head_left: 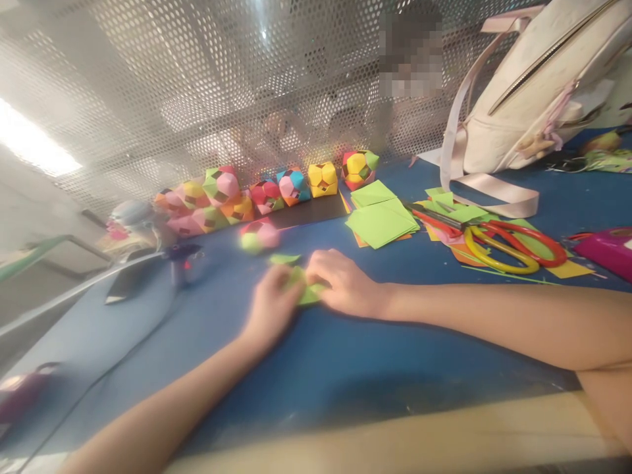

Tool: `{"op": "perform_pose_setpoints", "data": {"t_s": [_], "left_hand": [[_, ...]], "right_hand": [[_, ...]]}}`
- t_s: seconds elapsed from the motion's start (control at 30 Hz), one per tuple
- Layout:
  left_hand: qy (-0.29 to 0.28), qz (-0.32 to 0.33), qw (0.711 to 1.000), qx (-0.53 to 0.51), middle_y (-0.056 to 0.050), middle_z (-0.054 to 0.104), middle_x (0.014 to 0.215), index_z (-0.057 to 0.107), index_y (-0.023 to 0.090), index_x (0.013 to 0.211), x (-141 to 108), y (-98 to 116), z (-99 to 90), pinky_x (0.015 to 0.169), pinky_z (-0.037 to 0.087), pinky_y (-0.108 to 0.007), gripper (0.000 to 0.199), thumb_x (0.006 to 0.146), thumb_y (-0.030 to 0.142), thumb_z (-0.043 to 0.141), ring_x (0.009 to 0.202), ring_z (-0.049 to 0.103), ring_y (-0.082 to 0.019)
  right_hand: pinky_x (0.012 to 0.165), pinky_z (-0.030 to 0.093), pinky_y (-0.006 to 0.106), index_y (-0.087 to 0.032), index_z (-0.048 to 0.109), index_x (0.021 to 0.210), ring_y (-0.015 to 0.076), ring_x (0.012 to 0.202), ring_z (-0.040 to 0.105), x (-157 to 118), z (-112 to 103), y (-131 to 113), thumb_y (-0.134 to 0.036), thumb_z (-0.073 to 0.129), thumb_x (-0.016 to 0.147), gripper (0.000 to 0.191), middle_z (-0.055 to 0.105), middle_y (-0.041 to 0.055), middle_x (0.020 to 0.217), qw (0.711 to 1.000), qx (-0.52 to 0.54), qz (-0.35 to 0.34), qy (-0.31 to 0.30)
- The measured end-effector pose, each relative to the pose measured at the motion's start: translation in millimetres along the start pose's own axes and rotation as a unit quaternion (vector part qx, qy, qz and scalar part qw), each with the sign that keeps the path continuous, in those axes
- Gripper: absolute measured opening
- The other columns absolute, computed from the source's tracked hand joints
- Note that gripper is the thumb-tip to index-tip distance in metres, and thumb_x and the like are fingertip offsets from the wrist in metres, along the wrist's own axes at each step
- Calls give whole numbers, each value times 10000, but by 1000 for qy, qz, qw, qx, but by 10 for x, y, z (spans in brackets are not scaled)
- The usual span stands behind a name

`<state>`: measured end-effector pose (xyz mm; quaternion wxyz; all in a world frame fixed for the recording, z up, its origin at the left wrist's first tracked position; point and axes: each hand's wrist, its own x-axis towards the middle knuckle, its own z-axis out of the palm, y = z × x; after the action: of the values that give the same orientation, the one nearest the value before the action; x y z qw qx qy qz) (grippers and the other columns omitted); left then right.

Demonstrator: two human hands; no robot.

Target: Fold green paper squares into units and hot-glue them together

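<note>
Both hands meet over a piece of green paper [310, 296] near the middle of the blue table. My left hand [277, 296] is closed on the paper's left side, somewhat blurred by motion. My right hand [343, 283] has its fingers curled onto the right side. Folds in the paper are too smeared to make out. Just beyond my left hand lies another small green paper piece [285, 259]. Behind that sits a folded paper ball [260, 236] in pink and green. A stack of square green sheets [379, 222] lies beyond my right hand.
Several colourful folded paper balls [222, 187] line the back by a perforated metal panel [296, 79]. To the right lie scissors [503, 247] on paper scraps, a magenta case [607, 253] and a cream backpack [523, 99]. A glue gun [178, 262] with a cord stands left.
</note>
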<state>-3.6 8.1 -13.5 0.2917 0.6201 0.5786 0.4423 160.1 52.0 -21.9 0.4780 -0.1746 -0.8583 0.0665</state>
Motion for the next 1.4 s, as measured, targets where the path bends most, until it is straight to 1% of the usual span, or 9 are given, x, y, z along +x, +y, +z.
{"op": "perform_pose_setpoints", "data": {"t_s": [0.13, 0.33, 0.5, 0.6, 0.7, 0.8, 1.0, 1.27, 1.4], "left_hand": [[11, -1, 1000, -15, 4, 596, 774, 581, 174, 796, -2, 3, 1, 667, 410, -236, 140, 733, 289, 631, 713, 529, -126], [25, -13, 1000, -13, -7, 605, 772, 575, 169, 779, -20, -7, 13, 662, 422, -248, 171, 733, 325, 628, 721, 540, -140], [35, -6, 999, -12, -4, 604, 767, 581, 171, 786, -22, -23, 10, 650, 432, -245, 156, 733, 311, 625, 715, 533, -134], [53, -16, 998, -40, -15, 622, 780, 593, 162, 798, -12, -21, 12, 666, 453, -267, 165, 704, 287, 644, 719, 560, -145], [63, -25, 996, -60, -22, 630, 782, 597, 155, 803, -1, -16, 17, 683, 470, -288, 179, 690, 283, 653, 718, 577, -153], [56, -33, 995, -70, -31, 637, 793, 603, 151, 807, 3, -3, 18, 697, 477, -297, 192, 686, 289, 658, 733, 586, -160], [28, -36, 997, -58, -38, 640, 778, 610, 148, 793, -3, 46, 10, 669, 476, -280, 194, 674, 288, 670, 709, 581, -153], [2, -30, 999, -33, -17, 625, 750, 591, 161, 763, 15, 12, -7, 656, 462, -269, 117, 691, 240, 637, 697, 573, -147], [-1, -25, 1000, -16, -15, 624, 777, 583, 161, 784, 8, 14, -11, 651, 443, -252, 129, 720, 267, 621, 710, 565, -139]], "right_hand": [[664, 327, 267, -205, 412, 749, 150, 719, 449, 5, -12, -20, -119, 476, 744, 107, 507, 18, 767, 999, 19, 27, -22], [590, 316, 244, -221, 319, 697, 111, 571, 366, 26, -40, -27, -138, 453, 784, 181, 394, -43, 629, 978, 108, 176, 7], [621, 346, 256, -220, 345, 718, 118, 625, 398, 36, -111, -73, -180, 457, 798, 143, 417, -30, 672, 968, 169, 188, 11], [650, 379, 259, -216, 390, 765, 121, 667, 431, 55, -146, -58, -248, 419, 849, 95, 437, -19, 715, 947, 231, 218, 47], [663, 397, 262, -210, 427, 761, 122, 673, 450, 88, -136, 2, -340, 354, 898, 202, 450, -18, 703, 912, 276, 292, 86], [654, 406, 261, -198, 467, 757, 123, 679, 472, 112, -99, 41, -377, 390, 887, 234, 487, -16, 700, 890, 305, 338, 34], [695, 442, 272, -179, 526, 854, 139, 769, 531, 83, -53, -14, -339, 523, 833, 162, 578, 8, 801, 904, 309, 283, -82], [699, 442, 276, -161, 567, 814, 143, 745, 561, 58, -48, -26, -243, 499, 841, 110, 623, 29, 798, 940, 206, 261, -76], [706, 437, 279, -153, 568, 871, 147, 763, 553, 56, -60, -41, -293, 520, 840, 151, 613, 39, 839, 950, 184, 239, -85]]}}
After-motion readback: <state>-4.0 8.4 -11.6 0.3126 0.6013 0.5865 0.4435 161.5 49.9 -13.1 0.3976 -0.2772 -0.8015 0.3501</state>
